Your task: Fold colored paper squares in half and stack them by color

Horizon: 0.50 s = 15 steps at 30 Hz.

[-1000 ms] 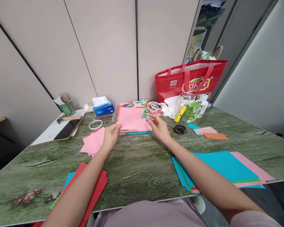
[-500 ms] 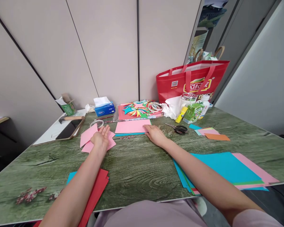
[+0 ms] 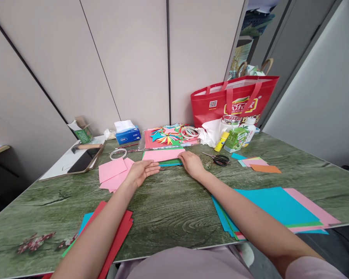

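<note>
A small stack of paper with a pink sheet (image 3: 162, 155) on top lies on the green wood-grain table (image 3: 174, 205), green and blue edges showing beneath it. My right hand (image 3: 192, 164) rests on the stack's right front corner, fingers bent over the edge. My left hand (image 3: 142, 172) is open, fingers stretched toward the stack's left front edge, touching or nearly touching it. Loose pink sheets (image 3: 114, 173) lie just left of my left hand.
Coloured paper cut-outs (image 3: 167, 137) and tape rings sit behind the stack. Scissors (image 3: 218, 158), a glue stick (image 3: 221, 140), bottles and a red bag (image 3: 235, 99) stand at right. Large sheets (image 3: 273, 209) lie front right, red sheets (image 3: 116, 236) front left. A phone (image 3: 80, 161) lies at left.
The pink sheet that both hands held raised a second ago now lies on the stack. My left hand went to the loose pink sheets, then came back to the stack's left edge.
</note>
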Available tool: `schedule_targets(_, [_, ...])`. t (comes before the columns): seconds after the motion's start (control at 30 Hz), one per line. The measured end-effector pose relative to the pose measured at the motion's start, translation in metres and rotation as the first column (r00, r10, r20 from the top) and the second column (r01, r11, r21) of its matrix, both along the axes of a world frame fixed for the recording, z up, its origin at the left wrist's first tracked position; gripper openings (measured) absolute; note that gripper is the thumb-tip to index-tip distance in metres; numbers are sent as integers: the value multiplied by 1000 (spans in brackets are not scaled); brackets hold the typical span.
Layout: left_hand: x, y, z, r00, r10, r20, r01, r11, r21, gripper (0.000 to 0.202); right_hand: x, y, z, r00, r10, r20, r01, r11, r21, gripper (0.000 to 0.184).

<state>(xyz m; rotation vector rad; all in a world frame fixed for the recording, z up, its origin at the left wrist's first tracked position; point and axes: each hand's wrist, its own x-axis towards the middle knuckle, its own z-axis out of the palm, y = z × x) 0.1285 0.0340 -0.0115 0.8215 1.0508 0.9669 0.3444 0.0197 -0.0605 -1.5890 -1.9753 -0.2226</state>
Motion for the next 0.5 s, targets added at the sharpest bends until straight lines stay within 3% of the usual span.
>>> schedule_targets(0.17, [3, -5, -5, 996, -56, -73, 66, 988, 139, 2, -1, -2, 3, 998, 50, -43, -50, 999, 14, 21])
schedule_targets(0.37, [3, -3, -7, 994, -59, -93, 74, 984, 163, 5, 0, -2, 2, 980, 135, -145, -125, 989, 79, 24])
schedule_targets(0.5, [2, -5, -7, 993, -68, -98, 85, 980, 182, 10, -1, -1, 3, 944, 178, -278, -151, 982, 116, 16])
